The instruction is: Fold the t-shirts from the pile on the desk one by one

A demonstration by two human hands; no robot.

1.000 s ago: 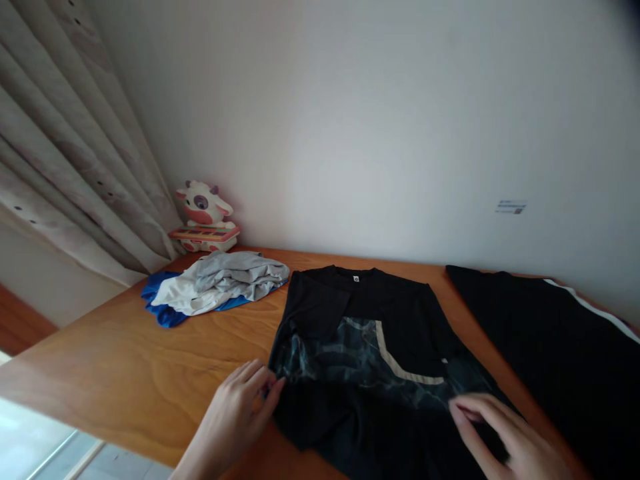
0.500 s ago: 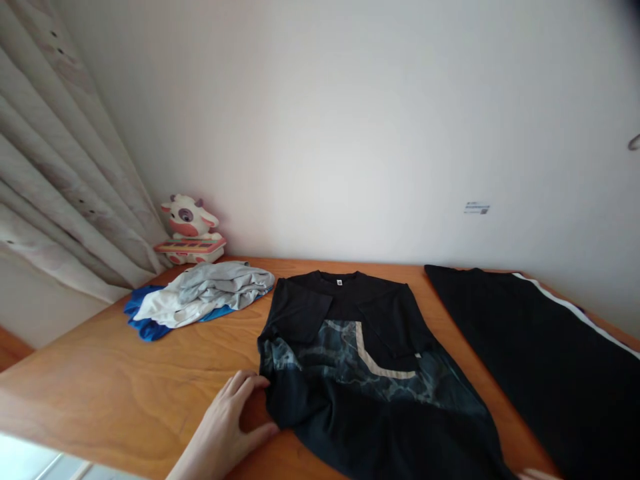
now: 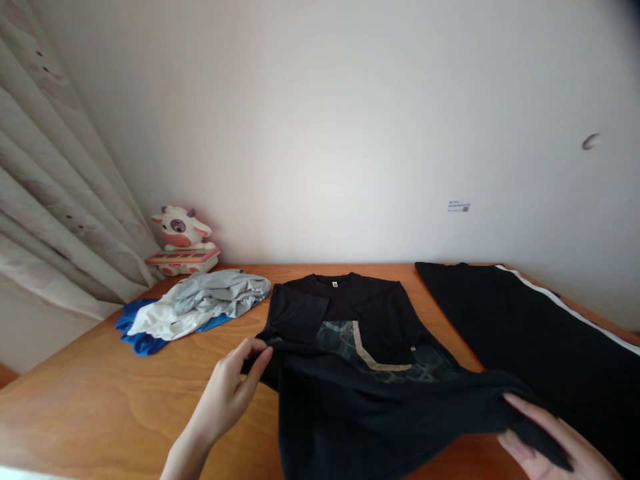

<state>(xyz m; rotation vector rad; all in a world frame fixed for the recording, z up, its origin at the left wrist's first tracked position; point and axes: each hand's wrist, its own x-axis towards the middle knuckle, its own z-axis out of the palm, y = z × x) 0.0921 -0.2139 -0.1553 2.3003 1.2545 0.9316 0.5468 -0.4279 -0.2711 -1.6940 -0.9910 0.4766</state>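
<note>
A black T-shirt [image 3: 370,407] with a dark marbled panel and a beige stripe lies on the wooden table, its collar toward the wall and its sleeves laid inward over the front. My left hand [image 3: 233,387] pinches the shirt's left side between thumb and fingers. At the lower right, my right hand [image 3: 550,433] grips the other side near the hem, the cloth passing between its thumb and fingers. Between both hands the lower part of the shirt is lifted off the table, covering some of the marbled panel.
Black trousers [image 3: 520,327] with a white side stripe lie at the right. A heap of grey, white and blue clothes [image 3: 200,303] sits on the table [image 3: 125,400] at the left. Behind it stand a cow toy [image 3: 183,240] with a keyboard and a curtain [image 3: 60,200].
My right hand has come into view from the lower right edge, raising the shirt's hem. My left hand, beside the shirt's edge before, now pinches and lifts it. The view has shifted slightly.
</note>
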